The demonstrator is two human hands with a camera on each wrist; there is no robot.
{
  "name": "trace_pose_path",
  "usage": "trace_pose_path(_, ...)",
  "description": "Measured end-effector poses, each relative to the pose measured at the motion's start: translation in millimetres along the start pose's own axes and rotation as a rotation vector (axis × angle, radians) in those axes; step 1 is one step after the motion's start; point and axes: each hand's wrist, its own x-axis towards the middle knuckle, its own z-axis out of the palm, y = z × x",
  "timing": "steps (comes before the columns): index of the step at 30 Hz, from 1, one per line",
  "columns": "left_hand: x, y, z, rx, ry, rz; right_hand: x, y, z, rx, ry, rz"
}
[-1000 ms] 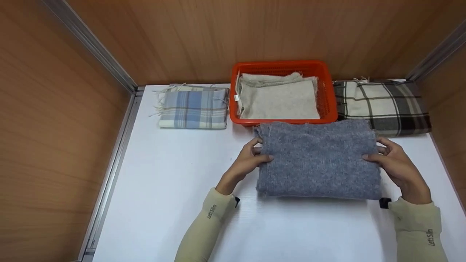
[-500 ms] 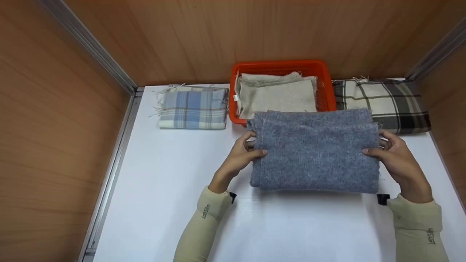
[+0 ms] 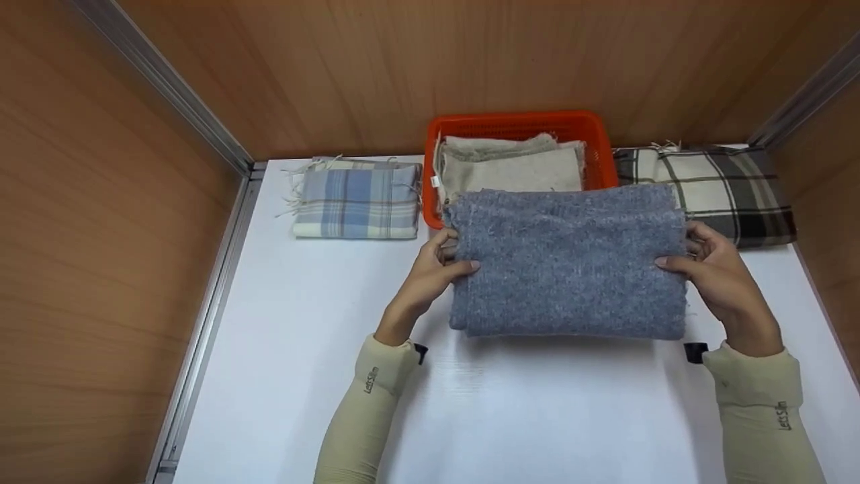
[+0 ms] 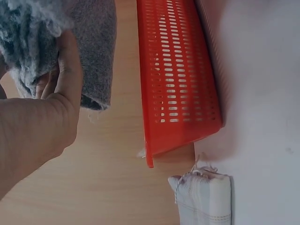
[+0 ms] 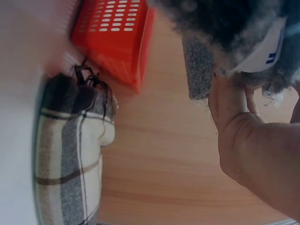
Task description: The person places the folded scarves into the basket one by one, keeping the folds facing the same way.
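Note:
A folded blue-grey woollen scarf [image 3: 571,269] with frayed side edges is held up off the white table between both hands. My left hand [image 3: 426,272] pinches its left edge, thumb on the front and fingers behind. On the opposite edge my right hand [image 3: 722,279] grips in the same way. The scarf's far edge overlaps the front of a red plastic basket [image 3: 521,122] in the head view. Inside the basket lies a folded beige scarf [image 3: 524,168], its near part hidden. A white label [image 5: 262,51] shows on the grey scarf in the right wrist view.
Left of the basket lies a folded blue-and-cream plaid scarf [image 3: 356,202] with fringes. A folded black-and-white plaid scarf [image 3: 725,195] lies on its right. Wooden panels [image 3: 403,67] stand close behind the basket and along both sides of the white table [image 3: 302,323].
Both hands have carried the grey scarf away from the body and slightly left. It now covers more of the basket's near side and the beige scarf.

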Motion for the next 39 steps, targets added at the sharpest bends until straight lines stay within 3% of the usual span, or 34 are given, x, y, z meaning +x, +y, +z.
trace_pose_path(6, 2.9, 3.5, -4.6, -0.023, 0.017, 0.012, 6, -2, 2.3, -0.008, 0.024, 0.021)
trace_pose_path(18, 9.4, 6.5, -12.1, 0.053, 0.086, -0.035, 20, -8, 9.8, -0.092, 0.016, 0.057)
trace_pose_path(25, 10.7, 6.3, -16.6, 0.010, 0.090, -0.015, 26, -9, 14.7, 0.059, 0.012, -0.023)
trace_pose_path(39, 17.2, 9.7, -22.9, -0.011, 0.131, -0.024, 38, -10, 22.4, 0.106, -0.004, -0.032)
